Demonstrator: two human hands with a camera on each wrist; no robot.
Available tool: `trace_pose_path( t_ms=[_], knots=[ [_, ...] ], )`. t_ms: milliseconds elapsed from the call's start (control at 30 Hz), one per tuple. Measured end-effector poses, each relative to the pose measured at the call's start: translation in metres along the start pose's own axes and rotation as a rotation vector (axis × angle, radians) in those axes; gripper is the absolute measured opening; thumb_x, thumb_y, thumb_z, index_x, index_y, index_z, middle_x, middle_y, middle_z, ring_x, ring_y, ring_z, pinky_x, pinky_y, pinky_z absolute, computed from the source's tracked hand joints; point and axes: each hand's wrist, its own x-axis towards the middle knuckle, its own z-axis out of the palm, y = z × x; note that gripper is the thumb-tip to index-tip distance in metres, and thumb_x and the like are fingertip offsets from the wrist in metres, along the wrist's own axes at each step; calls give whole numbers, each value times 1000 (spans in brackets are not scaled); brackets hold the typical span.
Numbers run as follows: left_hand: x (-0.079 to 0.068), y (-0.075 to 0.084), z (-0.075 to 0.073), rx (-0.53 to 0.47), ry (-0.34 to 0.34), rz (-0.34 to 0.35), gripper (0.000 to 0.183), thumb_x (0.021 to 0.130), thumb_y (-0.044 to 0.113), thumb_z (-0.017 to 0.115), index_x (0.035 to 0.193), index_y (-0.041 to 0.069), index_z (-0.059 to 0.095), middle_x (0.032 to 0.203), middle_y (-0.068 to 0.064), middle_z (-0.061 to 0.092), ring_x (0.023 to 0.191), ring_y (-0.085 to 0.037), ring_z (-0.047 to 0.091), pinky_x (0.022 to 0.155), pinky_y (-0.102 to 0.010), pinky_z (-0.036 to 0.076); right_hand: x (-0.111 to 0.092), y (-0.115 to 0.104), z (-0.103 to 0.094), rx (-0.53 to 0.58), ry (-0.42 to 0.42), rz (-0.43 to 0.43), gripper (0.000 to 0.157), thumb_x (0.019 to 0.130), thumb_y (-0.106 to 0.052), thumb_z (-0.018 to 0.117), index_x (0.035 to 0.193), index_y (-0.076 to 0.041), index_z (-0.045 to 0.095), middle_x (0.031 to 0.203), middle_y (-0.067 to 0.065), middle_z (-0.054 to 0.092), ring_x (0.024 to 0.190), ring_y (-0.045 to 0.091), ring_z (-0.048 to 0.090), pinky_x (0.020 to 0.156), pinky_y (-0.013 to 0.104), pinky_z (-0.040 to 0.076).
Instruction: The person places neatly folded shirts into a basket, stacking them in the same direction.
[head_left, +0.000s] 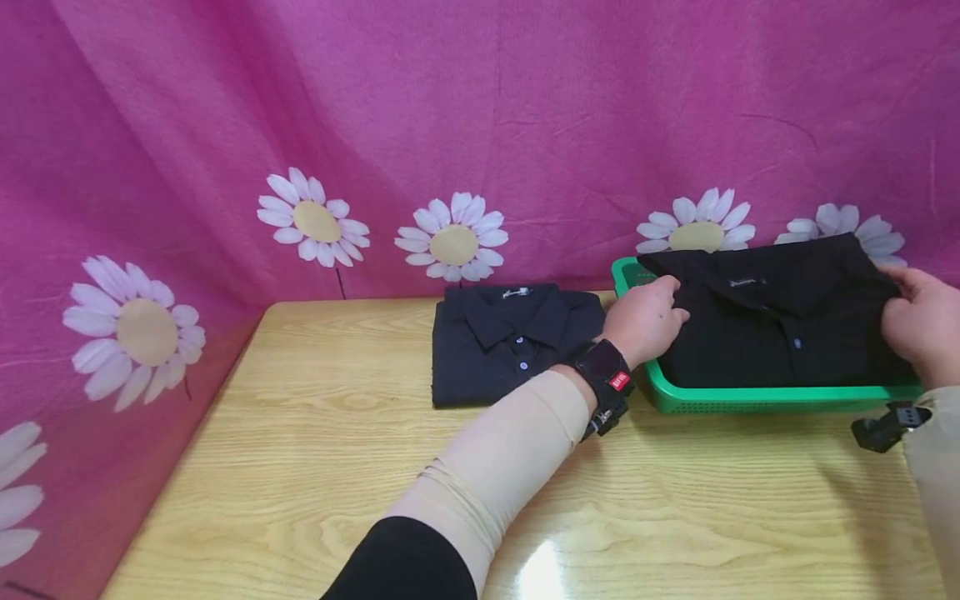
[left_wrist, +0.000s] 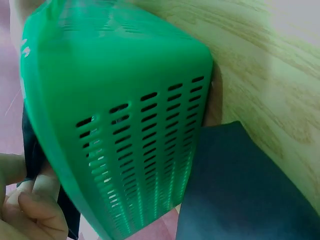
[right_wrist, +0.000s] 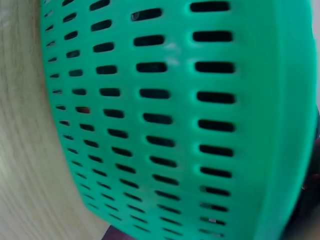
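Note:
A folded black shirt (head_left: 750, 333) with a collar and a button lies within the green basket (head_left: 780, 398), its back part raised above the rim. My left hand (head_left: 643, 321) pinches the shirt's left edge over the basket's left side; black cloth shows between the fingers in the left wrist view, by that hand (left_wrist: 37, 212). At the opposite edge, my right hand (head_left: 928, 323) grips the cloth, thumb side up. The right wrist view is mostly filled by the slotted basket wall (right_wrist: 175, 175), which hides the right hand's fingers.
A second folded dark shirt (head_left: 480, 367), with collar and pale buttons, lies on the wooden table (head_left: 315, 467) left of the basket, partly behind my left wrist. Behind the table hangs a pink curtain (head_left: 420, 108) with white daisies.

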Motion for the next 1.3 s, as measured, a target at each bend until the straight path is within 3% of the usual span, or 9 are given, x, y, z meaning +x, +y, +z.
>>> trace_pose_path(
  t_ms=[100, 133, 167, 267, 367, 533, 767, 967, 1300],
  knots=[
    [1, 3, 4, 28, -19, -3, 41, 99, 38, 65, 138, 28, 58, 120, 13, 69, 104, -2, 64, 80, -20, 51, -1, 2, 1, -49, -16, 8, 50, 90, 4, 37, 138, 8, 52, 106, -15, 70, 87, 3, 49, 74, 18, 36],
    [1, 4, 5, 41, -24, -5, 40, 99, 39, 65, 138, 29, 58, 119, 13, 70, 103, -2, 65, 78, -21, 51, -2, 3, 1, -72, -32, 15, 52, 89, 4, 36, 139, 8, 50, 118, 2, 71, 91, 13, 53, 78, 24, 41],
    [2, 5, 7, 54, -27, -9, 40, 99, 39, 65, 137, 30, 58, 117, 13, 70, 101, -2, 65, 76, -22, 52, -2, 4, 2, -92, -48, 19, 54, 89, 4, 35, 140, 8, 48, 123, 4, 70, 98, 26, 55, 84, 33, 45],
    [3, 7, 11, 94, -31, -31, 39, 98, 40, 66, 135, 32, 59, 115, 14, 70, 100, -2, 65, 74, -24, 52, -4, 6, 3, -166, -115, 44, 60, 87, 3, 30, 145, 9, 40, 139, 41, 41, 118, 57, 42, 98, 64, 37],
    [3, 9, 14, 145, -27, -38, 33, 97, 41, 67, 129, 33, 61, 111, 15, 70, 97, -3, 65, 71, -26, 53, -5, 10, 5, -219, -153, 58, 61, 88, 0, 29, 148, 8, 36, 140, 43, 38, 122, 63, 36, 100, 72, 28],
    [2, 9, 15, 240, -17, 12, 14, 101, 34, 61, 112, 27, 61, 103, 11, 71, 89, -7, 67, 64, -29, 53, -7, 13, 7, -262, -182, 25, 60, 89, -3, 30, 149, 7, 35, 133, 44, 42, 116, 63, 39, 96, 73, 31],
    [2, 6, 18, 322, -42, 33, 15, 106, 27, 49, 113, 24, 61, 108, 7, 71, 93, -9, 67, 66, -32, 53, -9, 10, 13, -301, -232, 0, 58, 90, -4, 32, 148, 7, 36, 128, 42, 46, 107, 61, 44, 90, 72, 36],
    [0, 4, 19, 338, -69, 26, 14, 103, 29, 53, 113, 23, 60, 107, 6, 71, 93, -10, 68, 67, -33, 53, -10, 7, 15, -323, -259, 3, 57, 94, -11, 34, 148, 4, 36, 139, 41, 41, 113, 65, 39, 93, 73, 34],
    [-1, 3, 12, 313, -127, 55, 25, 99, 34, 60, 120, 25, 51, 104, 9, 67, 92, -8, 65, 68, -29, 51, -15, -2, 16, -360, -142, 17, 54, 99, -17, 37, 149, 3, 41, 144, 36, 41, 119, 61, 41, 97, 73, 33]
  ],
)
